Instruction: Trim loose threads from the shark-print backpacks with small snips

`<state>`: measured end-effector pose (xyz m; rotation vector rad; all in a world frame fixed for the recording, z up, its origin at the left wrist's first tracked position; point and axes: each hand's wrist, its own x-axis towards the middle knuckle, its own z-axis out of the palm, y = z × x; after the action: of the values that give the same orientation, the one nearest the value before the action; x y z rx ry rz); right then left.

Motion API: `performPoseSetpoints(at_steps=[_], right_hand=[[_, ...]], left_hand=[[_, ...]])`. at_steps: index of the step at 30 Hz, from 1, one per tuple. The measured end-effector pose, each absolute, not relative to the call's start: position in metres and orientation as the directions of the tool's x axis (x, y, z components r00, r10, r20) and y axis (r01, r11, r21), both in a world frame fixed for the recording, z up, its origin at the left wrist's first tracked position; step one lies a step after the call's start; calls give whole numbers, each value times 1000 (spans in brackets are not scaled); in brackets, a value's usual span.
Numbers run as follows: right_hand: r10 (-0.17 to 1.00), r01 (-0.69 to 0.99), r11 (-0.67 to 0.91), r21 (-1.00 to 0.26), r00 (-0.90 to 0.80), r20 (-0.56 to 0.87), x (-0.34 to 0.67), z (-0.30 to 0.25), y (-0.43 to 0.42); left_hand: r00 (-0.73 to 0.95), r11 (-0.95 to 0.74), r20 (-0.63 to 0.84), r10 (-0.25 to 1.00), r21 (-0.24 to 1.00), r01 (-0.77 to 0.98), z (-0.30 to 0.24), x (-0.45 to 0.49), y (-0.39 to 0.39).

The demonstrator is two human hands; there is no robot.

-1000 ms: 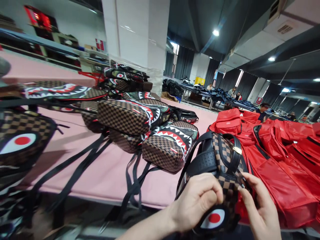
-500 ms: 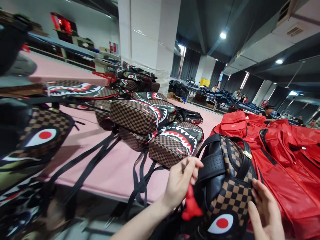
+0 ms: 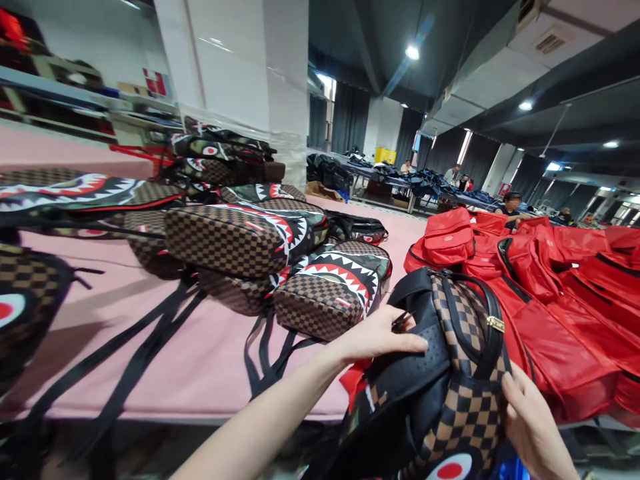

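A brown-and-black checkered backpack (image 3: 465, 387) with black straps and a red-and-white eye patch stands tilted before me. My right hand (image 3: 533, 417) grips its right side edge, thumb on the front. At the black padded shoulder strap (image 3: 427, 350) is my left hand (image 3: 387, 331), its thumb lying against the strap. A small dark pointed thing (image 3: 401, 321) shows between the left thumb and fingers; its kind is unclear. Some red material (image 3: 354, 380) pokes out below my left wrist. The backpack's lower part runs out of view.
More checkered backpacks with shark-mouth prints (image 3: 245, 233) lie piled on the pink table (image 3: 165, 367), straps hanging over its front edge. Red bags (image 3: 555, 333) are heaped at the right. A white pillar (image 3: 235, 87) rises behind. People sit at far tables.
The view has swung right. My left hand has turned from a raised pinch down onto the strap. My right hand, loosely spread before, has closed on the backpack's side.
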<state>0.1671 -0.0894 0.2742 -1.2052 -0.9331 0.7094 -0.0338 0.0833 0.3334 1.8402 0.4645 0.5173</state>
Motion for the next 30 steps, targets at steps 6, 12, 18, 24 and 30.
performPoseSetpoints(at_steps=[6, 12, 18, 24, 30], right_hand=[[903, -205, 199, -958, 419, 98, 151, 270, -91], [938, -286, 172, -943, 339, 69, 139, 295, -79], [967, -160, 128, -979, 238, 88, 161, 297, -69], [976, -31, 146, -989, 170, 138, 179, 299, -53], [993, -323, 81, -943, 108, 48, 175, 299, -53]], left_hand=[[873, -382, 89, 479, 917, 116, 341, -46, 58], [805, -200, 91, 586, 979, 36, 339, -51, 38], [838, 46, 113, 534, 986, -162, 322, -54, 29], [783, 242, 85, 616, 926, -290, 318, -57, 10], [771, 334, 84, 632, 867, -369, 315, -53, 30]])
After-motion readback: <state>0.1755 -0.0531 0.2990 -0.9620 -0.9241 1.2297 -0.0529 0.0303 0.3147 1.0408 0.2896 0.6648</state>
